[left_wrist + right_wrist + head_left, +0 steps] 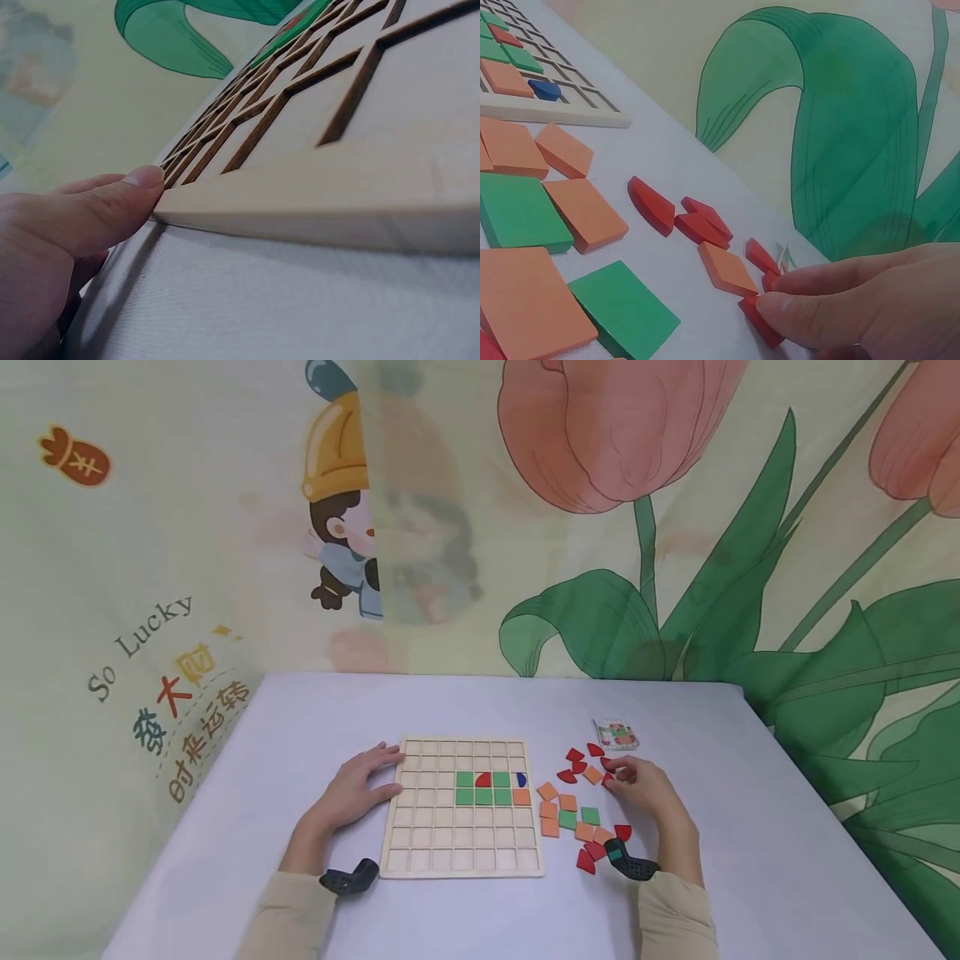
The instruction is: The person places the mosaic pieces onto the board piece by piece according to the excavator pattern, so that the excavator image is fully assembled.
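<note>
A wooden grid board (435, 839) lies in the middle of the white table. Its cells hold several green tiles (483, 787), a red quarter-round piece (483, 779), a blue piece (521, 779) and an orange tile (521, 796). My left hand (386, 772) rests flat against the board's left edge, with the thumb (112, 202) touching its rim (315, 206). To the right of the board, my right hand (611, 770) pinches a small red piece (759, 322) that lies on the table among loose pieces.
Loose orange, green and red pieces (570, 814) are scattered between the board and my right hand. A small stack of pattern cards (617, 734) lies behind them. A printed curtain hangs close behind the table's far edge (495, 677).
</note>
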`<state>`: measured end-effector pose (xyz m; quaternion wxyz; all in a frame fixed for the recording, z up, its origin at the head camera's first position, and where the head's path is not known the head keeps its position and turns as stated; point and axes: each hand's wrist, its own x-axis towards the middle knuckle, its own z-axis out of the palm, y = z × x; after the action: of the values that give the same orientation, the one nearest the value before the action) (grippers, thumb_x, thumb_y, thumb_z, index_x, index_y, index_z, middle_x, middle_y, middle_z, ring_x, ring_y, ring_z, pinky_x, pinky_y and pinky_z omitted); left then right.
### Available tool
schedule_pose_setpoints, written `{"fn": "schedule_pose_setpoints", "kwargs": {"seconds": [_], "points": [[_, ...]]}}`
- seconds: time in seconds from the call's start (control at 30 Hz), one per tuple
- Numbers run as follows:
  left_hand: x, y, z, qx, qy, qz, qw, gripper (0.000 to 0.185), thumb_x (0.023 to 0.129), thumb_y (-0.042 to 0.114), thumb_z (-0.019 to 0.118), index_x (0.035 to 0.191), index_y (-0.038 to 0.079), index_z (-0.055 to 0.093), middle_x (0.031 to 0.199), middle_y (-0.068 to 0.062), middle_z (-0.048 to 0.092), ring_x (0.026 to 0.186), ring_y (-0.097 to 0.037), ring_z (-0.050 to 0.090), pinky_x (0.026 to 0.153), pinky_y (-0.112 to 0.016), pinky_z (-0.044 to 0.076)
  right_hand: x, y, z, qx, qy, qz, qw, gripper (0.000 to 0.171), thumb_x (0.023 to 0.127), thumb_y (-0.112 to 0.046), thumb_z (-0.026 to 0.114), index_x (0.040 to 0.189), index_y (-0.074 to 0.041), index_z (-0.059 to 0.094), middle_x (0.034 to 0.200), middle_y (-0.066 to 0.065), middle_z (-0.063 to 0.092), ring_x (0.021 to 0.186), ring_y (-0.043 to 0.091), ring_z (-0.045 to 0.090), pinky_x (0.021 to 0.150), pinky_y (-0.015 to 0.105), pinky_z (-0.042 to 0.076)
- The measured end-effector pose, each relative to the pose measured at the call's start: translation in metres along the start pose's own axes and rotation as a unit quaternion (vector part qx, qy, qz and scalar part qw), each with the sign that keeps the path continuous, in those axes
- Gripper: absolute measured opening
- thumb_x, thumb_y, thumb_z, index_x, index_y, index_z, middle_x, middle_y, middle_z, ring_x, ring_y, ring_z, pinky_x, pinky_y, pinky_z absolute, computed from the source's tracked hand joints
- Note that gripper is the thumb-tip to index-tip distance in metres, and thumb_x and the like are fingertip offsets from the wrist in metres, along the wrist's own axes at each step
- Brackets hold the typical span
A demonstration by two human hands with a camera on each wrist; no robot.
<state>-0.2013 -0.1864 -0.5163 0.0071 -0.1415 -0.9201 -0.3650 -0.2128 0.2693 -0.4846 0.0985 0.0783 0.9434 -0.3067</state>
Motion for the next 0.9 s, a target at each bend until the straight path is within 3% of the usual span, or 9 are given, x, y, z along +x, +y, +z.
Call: {"fn": "schedule_pose_setpoints", "kwargs": {"seconds": [0.5,0.9], "points": [[0.003,-0.0015,-0.0017,0.015,0.004,-0.004,0.9999,0.055,0.085,0.034,0.068,0.134,0.014,0.054,0.147,-0.007,0.044,0.142,-0.033,0.029,0.115,-0.057,0.022,0.0012,0.0007,0.0038,0.003,-0.002,0.001,1.0,0.035,0.086,-0.017,0.069,0.117,-0.004,0.06,0.097,0.015,0.057,0.092,0.026,0.051,0.077,0.035,0.056],[-0.0016,0.0047,-0.0016,0.01,-0.003,-0.025,0.9996,0.055,0.085,0.034,0.069,0.135,0.015,0.054,0.148,-0.006,0.044,0.143,-0.031,0.028,0.116,-0.057,0.021,-0.0019,0.0013,0.002,-0.003,-0.014,-0.01,1.0,0.04,0.084,-0.017,0.072,0.12,-0.005,0.06,0.106,0.018,0.058,0.1,0.032,0.052,0.08,0.041,0.057]]}}
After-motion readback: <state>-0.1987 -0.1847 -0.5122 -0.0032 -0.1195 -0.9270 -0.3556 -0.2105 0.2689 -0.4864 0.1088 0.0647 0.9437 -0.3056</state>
